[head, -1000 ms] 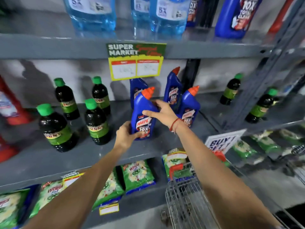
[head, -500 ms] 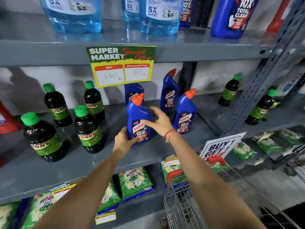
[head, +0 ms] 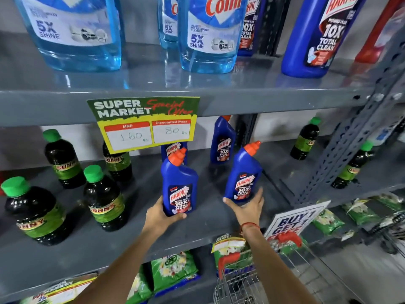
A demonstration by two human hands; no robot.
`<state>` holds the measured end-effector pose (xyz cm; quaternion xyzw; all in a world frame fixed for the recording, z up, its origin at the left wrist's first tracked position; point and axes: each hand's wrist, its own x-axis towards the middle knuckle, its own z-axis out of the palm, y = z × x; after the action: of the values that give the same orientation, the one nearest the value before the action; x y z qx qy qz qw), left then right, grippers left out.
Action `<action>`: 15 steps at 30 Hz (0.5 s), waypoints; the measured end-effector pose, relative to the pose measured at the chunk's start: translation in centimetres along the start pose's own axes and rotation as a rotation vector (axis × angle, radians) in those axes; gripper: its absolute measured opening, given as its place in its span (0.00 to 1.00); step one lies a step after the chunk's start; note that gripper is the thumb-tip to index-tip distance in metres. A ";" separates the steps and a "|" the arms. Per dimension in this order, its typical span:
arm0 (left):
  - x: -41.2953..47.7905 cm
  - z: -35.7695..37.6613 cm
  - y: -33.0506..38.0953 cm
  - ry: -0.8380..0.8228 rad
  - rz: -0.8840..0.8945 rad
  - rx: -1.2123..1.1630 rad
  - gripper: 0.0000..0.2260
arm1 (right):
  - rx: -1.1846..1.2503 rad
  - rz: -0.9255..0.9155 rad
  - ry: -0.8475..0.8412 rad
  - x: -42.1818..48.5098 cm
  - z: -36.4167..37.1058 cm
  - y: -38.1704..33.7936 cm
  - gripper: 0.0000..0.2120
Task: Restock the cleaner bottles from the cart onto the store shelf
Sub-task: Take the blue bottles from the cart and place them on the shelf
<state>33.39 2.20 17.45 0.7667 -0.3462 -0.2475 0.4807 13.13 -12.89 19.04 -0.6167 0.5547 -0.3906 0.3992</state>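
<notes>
The grey metal shelf runs across the middle of the frame, with a front lip and an upper shelf overhead that leaves only modest headroom above the caps. A slotted upright at right closes that side in. Dark Sunny bottles crowd the left, so the open floor lies between the two front Harpic bottles and in front of them.

The left Harpic bottle stands at frame centre, the left hand wrapped round its base, fingers clamped on it. The right Harpic bottle leans slightly, the right hand cupping its foot with fingers spread against it; whether that is a full grip I cannot tell. Two more stand behind.

These look like rigid, glossy plastic, probably full and bottom-heavy, slick on the label; low on the body seems the safest hold. The wire cart sits at lower right.
</notes>
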 end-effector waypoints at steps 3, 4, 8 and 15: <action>0.8 -0.3 0.2 -0.063 0.003 0.001 0.28 | -0.016 -0.016 -0.007 0.9 0.5 0.0 0.64; 1.0 -0.3 0.3 -0.084 0.007 -0.001 0.28 | -0.017 -0.016 -0.003 1.1 0.7 0.0 0.64; 1.7 -0.4 0.5 -0.142 0.010 -0.008 0.28 | -0.049 -0.019 0.049 1.1 1.3 0.0 0.58; 2.1 -0.9 0.6 -0.197 0.014 0.001 0.23 | -0.052 -0.029 0.073 1.0 1.1 -0.3 0.52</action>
<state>35.18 0.90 18.31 0.7364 -0.3973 -0.3180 0.4459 14.37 -13.80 18.92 -0.6203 0.5698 -0.4040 0.3570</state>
